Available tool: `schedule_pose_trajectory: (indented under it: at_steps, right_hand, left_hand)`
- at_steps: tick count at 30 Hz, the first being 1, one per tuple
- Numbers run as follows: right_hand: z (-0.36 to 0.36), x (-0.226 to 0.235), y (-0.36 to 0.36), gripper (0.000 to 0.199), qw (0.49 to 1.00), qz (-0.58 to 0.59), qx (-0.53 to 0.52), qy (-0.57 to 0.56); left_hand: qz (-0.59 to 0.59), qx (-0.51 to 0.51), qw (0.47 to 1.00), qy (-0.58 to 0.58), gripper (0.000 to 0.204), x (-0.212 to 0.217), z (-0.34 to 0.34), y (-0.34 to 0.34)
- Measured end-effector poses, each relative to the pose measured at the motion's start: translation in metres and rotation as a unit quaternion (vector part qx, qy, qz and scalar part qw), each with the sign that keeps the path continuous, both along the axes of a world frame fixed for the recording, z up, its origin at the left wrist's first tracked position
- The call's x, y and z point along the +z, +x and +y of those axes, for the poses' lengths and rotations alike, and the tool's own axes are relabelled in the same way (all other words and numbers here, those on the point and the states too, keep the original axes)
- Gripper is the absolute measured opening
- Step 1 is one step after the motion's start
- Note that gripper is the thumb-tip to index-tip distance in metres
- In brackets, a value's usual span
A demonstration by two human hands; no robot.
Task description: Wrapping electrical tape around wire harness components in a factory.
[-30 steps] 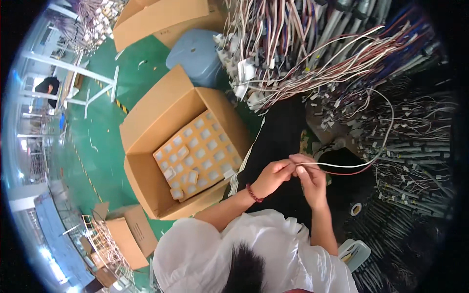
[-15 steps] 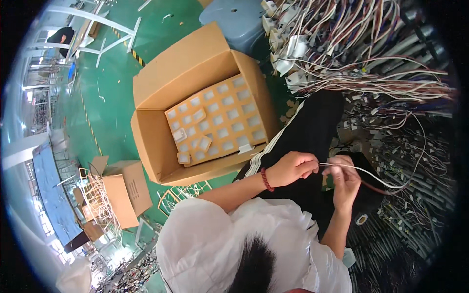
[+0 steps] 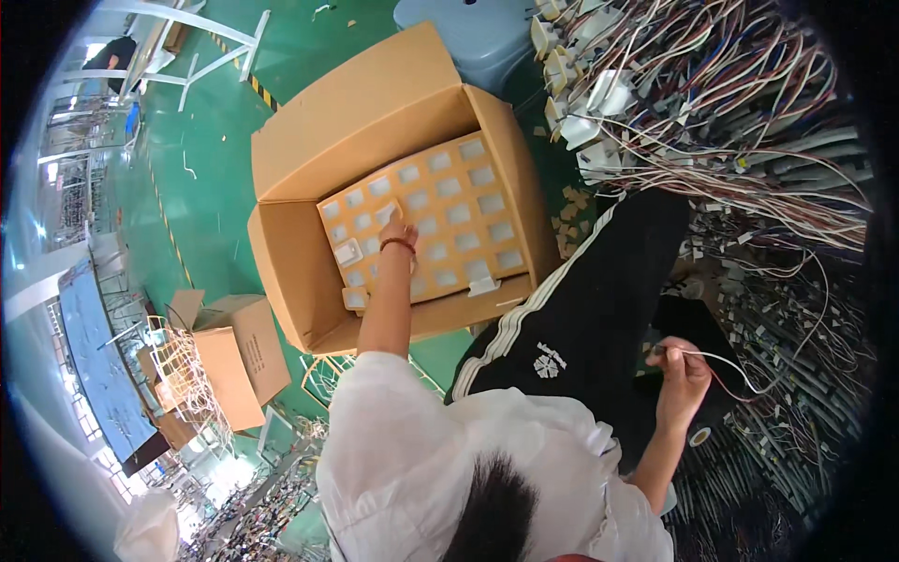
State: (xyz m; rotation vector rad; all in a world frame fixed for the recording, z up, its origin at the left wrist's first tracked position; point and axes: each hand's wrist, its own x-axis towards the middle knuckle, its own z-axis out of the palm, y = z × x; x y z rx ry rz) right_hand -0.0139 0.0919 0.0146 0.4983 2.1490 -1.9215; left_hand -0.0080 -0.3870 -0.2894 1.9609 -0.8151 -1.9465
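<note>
My left hand (image 3: 401,230), a dark red bead bracelet at its wrist, reaches into the open cardboard box (image 3: 279,245). Its bunched fingers touch a small tan-and-white block (image 3: 387,212) lying on a tan sheet (image 3: 437,162) with rows of pale square openings. What the fingertips grip is partly hidden. Other small blocks lie on the sheet, one tan-and-white block (image 3: 347,251) left of my wrist. Over by my right leg, my right hand (image 3: 686,368) is closed in a pinch on thin wires (image 3: 726,362), one white and one reddish brown, which trail off to the right.
Bundles of wires with white connectors (image 3: 609,94) are heaped at upper right. Grey cable lengths (image 3: 796,365) lie in rows at right. A blue-grey stool (image 3: 468,42) stands behind the box. Another carton (image 3: 245,361) and white wires (image 3: 192,384) sit at left on the green floor (image 3: 211,187).
My left hand has left the wire ends near my right hand and moved left into the box, onto the sheet. My right hand keeps the wires and has shifted slightly right and down.
</note>
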Motion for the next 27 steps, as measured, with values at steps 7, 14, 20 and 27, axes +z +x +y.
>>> schedule_pose_trajectory:
  at_steps: [7, 14, 20, 27]
  right_hand:
    - [-0.003, 0.011, 0.001, 0.029, 0.998, -0.05, 0.019, -0.041]
    - [0.006, 0.015, -0.006, 0.021, 0.996, -0.074, -0.019, -0.039]
    - [-0.01, 0.015, -0.021, 0.026, 0.994, -0.066, -0.01, -0.083]
    - [-0.008, 0.033, -0.013, 0.028, 0.987, -0.031, -0.015, -0.158]
  left_hand:
    - [-0.019, 0.076, 0.99, 0.113, 0.061, -0.088, -0.111, 0.048]
    - [-0.164, -0.228, 0.934, -0.222, 0.042, -0.092, -0.046, 0.036]
    - [0.185, -0.342, 0.904, -0.177, 0.032, -0.015, 0.009, 0.054]
    - [0.57, -0.464, 0.672, 0.09, 0.03, 0.233, 0.194, -0.016]
